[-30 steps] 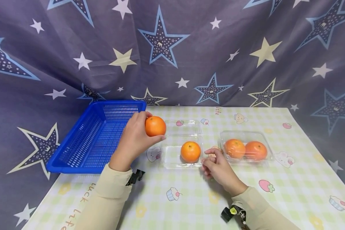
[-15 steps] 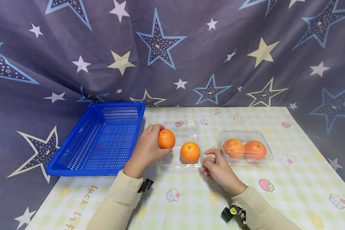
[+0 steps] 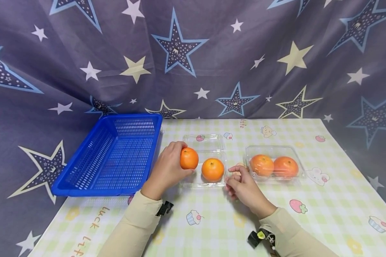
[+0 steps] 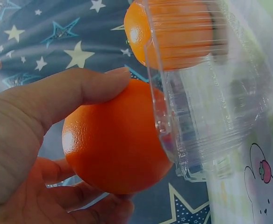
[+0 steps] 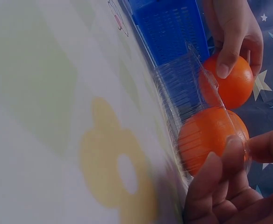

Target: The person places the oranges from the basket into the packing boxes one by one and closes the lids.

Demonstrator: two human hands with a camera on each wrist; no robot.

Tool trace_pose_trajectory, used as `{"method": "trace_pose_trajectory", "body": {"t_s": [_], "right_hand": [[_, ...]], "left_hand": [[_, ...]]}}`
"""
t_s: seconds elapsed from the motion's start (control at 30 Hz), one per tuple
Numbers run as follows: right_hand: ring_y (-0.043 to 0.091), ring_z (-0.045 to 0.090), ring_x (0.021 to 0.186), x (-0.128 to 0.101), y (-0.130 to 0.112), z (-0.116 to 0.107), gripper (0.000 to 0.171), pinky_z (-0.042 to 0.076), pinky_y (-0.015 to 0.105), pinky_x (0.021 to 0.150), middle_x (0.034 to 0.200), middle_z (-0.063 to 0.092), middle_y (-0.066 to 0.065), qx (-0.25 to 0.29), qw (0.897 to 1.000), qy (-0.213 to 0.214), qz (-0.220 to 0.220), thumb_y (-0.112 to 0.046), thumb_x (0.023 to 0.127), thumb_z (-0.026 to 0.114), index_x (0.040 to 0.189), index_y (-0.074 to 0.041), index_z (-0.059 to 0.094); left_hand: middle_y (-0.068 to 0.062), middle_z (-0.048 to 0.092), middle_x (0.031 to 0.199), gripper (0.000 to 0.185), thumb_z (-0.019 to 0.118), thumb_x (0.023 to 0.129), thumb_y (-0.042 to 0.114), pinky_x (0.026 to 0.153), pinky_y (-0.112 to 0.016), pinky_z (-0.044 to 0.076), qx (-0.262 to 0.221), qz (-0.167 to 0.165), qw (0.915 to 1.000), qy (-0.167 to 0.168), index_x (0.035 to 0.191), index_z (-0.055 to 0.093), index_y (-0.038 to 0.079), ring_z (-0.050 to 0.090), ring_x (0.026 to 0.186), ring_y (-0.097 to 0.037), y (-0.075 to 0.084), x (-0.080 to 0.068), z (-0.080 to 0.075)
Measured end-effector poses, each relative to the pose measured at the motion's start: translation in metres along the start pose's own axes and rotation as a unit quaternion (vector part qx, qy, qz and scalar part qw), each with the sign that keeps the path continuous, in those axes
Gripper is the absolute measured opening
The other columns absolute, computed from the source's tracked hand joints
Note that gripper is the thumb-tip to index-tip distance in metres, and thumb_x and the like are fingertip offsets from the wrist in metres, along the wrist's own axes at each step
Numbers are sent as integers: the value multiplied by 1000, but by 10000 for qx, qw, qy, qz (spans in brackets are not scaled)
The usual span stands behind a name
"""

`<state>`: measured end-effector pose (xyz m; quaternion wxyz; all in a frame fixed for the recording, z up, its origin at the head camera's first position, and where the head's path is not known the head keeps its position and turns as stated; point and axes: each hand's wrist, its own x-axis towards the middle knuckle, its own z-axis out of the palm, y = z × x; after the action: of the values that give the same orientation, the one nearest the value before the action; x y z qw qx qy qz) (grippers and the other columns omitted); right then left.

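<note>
My left hand [image 3: 168, 167] holds an orange [image 3: 189, 158] from its left side, thumb on the near side. In the left wrist view this orange [image 4: 120, 140] is level with the rim of a clear plastic clamshell box [image 4: 192, 112], most of it above the rim. A second orange [image 3: 212, 169] sits in the right part of the box. My right hand [image 3: 246, 189] is at the box's right end; in the right wrist view its fingertips [image 5: 232, 151] pinch the box wall beside the second orange. The box's lid [image 3: 204, 142] lies folded back, away from me.
A blue plastic basket [image 3: 115, 160] with slotted walls stands at the left. To the right is another clear box [image 3: 273, 151], closed over two oranges [image 3: 285, 167]. A checked cloth [image 3: 231, 228] covers the table, and a star-patterned curtain [image 3: 218, 64] hangs behind.
My left hand has carried its orange from beside the basket rightward and down, over the left part of the open box. The right hand has kept its place.
</note>
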<state>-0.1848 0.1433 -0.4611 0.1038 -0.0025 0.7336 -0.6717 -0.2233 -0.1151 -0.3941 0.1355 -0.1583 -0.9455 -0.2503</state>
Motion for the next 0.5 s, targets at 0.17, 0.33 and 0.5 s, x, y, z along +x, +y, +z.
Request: {"method": "trace_pose_trajectory", "body": {"t_s": [0.17,0.33,0.5], "right_hand": [[17,56,60,0,0,0,37,51,28,54,78,63,10,5,10000,-13,-15,-4,100,55,133,0,38],[17,55,60,0,0,0,37,50,28,54,76,63,8,-4,10000,-7,-12,-3,99,55,132,0,39],[16,55,60,0,1,0,37,50,28,53,75,62,6,-18,10000,-14,-8,-4,100,55,132,0,39]], "left_hand": [[-11,62,119,77,99,64,27,93,-48,54,13,13,10000,-24,126,57,10,61,104,-31,0,0,1],[-11,62,119,76,99,64,27,92,-48,54,-18,6,10000,-43,126,57,11,61,103,-31,-1,-1,1],[-10,61,119,75,98,65,26,91,-47,54,-78,-15,9999,-70,126,57,11,60,103,-30,-1,-1,2]]}}
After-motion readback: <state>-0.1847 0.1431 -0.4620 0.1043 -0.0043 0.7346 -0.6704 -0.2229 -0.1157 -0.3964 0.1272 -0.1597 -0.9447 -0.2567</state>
